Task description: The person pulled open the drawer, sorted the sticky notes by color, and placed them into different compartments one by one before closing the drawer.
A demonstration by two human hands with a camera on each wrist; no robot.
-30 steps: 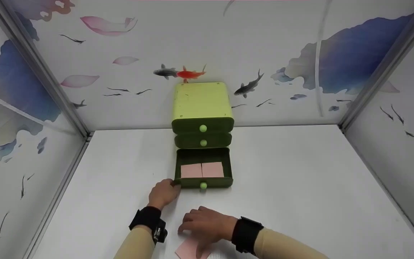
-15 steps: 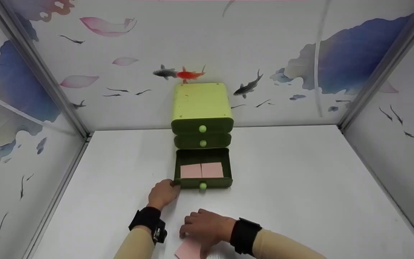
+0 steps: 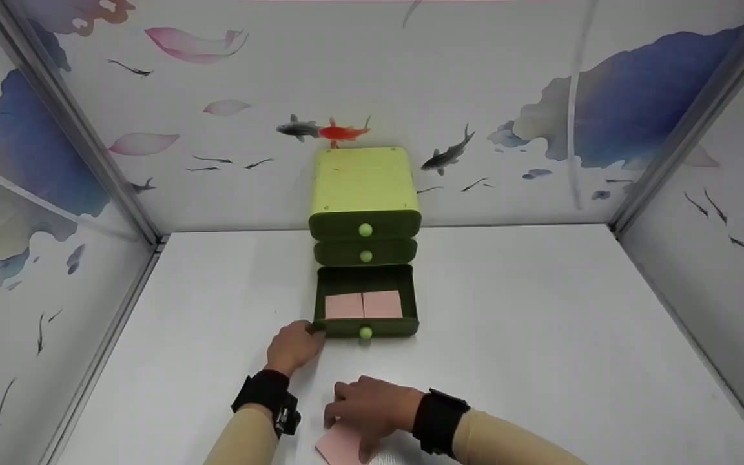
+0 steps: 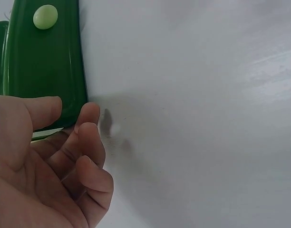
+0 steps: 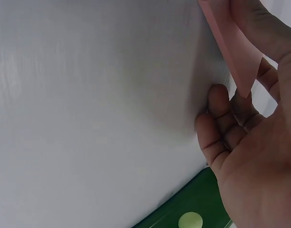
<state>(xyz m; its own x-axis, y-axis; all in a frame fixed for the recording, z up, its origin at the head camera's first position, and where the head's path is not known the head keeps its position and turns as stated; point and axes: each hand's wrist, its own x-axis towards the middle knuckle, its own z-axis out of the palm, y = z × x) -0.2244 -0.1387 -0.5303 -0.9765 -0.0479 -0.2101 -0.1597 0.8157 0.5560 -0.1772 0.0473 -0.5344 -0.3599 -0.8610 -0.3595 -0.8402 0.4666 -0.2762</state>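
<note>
In the head view my left hand (image 3: 294, 349) grips the left front corner of the open bottom drawer (image 3: 392, 328) of a small green drawer cabinet (image 3: 364, 181). The left wrist view has the thumb on the drawer's dark green front (image 4: 44, 61) and the fingers curled around its end. Two pink square pads (image 3: 382, 304) lie side by side inside the drawer. Nearer the front, my right hand (image 3: 375, 410) pinches another pink pad of sticky notes (image 3: 340, 444) between thumb and fingers. It looks tilted in the right wrist view, its thick edge showing; part of it is hidden by the hand.
The cabinet stands against the back wall of a white booth printed with fish and petals. Its two upper drawers, with a round knob (image 3: 365, 230) on each front, sit above the open one. White tabletop (image 3: 527, 336) extends to both sides.
My right hand has shifted very slightly to the right and toward the front, with the pink pad under it. The left hand and the drawer stay where they were.
</note>
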